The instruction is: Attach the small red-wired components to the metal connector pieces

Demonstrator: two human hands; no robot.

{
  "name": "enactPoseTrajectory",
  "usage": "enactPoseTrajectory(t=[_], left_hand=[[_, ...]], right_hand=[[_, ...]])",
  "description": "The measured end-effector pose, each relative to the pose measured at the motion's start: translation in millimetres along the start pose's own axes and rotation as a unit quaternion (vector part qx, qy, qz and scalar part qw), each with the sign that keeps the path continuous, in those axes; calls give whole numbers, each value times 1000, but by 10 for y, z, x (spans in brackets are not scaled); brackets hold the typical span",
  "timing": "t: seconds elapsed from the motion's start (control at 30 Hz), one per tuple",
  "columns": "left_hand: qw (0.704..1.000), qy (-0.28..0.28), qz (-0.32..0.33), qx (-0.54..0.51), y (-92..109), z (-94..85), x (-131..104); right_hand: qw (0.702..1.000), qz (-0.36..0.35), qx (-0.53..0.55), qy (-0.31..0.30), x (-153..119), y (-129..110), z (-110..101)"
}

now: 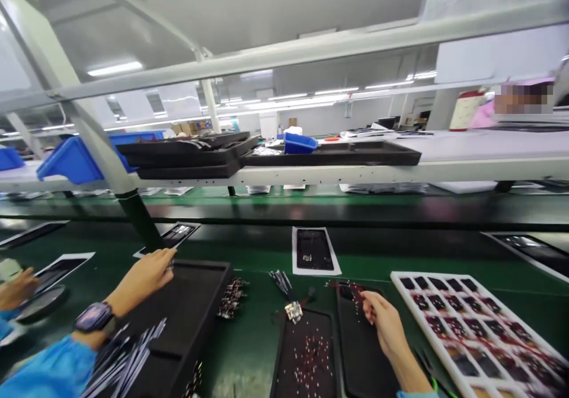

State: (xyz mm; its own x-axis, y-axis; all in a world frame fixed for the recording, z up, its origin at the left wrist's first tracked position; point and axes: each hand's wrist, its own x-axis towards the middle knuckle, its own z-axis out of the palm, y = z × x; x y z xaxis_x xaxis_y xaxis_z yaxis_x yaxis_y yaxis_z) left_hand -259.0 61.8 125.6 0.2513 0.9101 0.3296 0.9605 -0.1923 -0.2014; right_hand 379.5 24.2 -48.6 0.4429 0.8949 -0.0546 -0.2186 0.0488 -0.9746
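My left hand (pixel 144 276), with a watch on its wrist, is over the far left corner of a large black tray (pixel 195 315). Its fingers are drawn together; what lies between them is too small to make out. Thin dark and silver strips (pixel 128 356) lie in that tray. My right hand (pixel 384 321) pinches thin red and black wires (pixel 351 288) above the far end of a narrow black tray (pixel 364 350). Beside it, another narrow tray (pixel 306 350) holds red wires with small white ends. A small metallic part (pixel 293 311) with strips sits at its far edge.
A white compartment tray (pixel 475 327) of dark parts and red wires is at right. Tweezers (pixel 427 365) lie beside it. A dark panel on white backing (pixel 315 250) sits ahead. Another person's hand (pixel 18 288) is at far left. A shelf (pixel 284 175) with bins crosses above.
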Motion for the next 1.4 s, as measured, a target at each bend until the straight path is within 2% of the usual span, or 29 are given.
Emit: enactPoseTrajectory(t=[0.1,0.2,0.3,0.37,0.47,0.53,0.6,0.7,0.8,0.87,0.93,1.1,1.27,1.4], left_hand=[[992,104,12,-67,259,-365,5],[965,219,74,-120,749,-881,88],[937,284,150,-138,1294,-1479,282],[918,313,205,-134,1611,-1874,477],[892,349,253,-134,1988,-2382,857],[878,363,285,-130,2206,-2630,1166],[867,364,321,-113,2437,-2801,1517],[871,327,363,-60,2843,-2938,2090],[888,260,379,-1,3260,-2973,2619],[896,219,386,28,3479,-2961,2894],[902,192,385,47,3618,-2938,3090],[924,119,359,52,3665,-2877,3279],[945,40,325,-29,3607,-2826,3266],[943,-2,316,-102,3593,-2845,3235]], right_hand=[[1000,2,8,-6,4,39,-42],[1000,2,14,-19,3,65,-55],[999,17,20,-30,-1,60,-45],[999,31,21,-37,-3,42,-44],[998,37,20,-40,-2,11,-65],[998,38,21,-39,5,-4,-87],[998,40,25,-39,17,-6,-107],[998,38,27,-39,40,19,-119],[998,36,19,-41,49,58,-106],[998,35,13,-42,44,77,-91],[999,30,8,-44,31,85,-78],[998,23,-4,-54,8,65,-65],[997,24,-5,-71,12,53,-59],[997,22,-6,-70,-11,33,-48]])
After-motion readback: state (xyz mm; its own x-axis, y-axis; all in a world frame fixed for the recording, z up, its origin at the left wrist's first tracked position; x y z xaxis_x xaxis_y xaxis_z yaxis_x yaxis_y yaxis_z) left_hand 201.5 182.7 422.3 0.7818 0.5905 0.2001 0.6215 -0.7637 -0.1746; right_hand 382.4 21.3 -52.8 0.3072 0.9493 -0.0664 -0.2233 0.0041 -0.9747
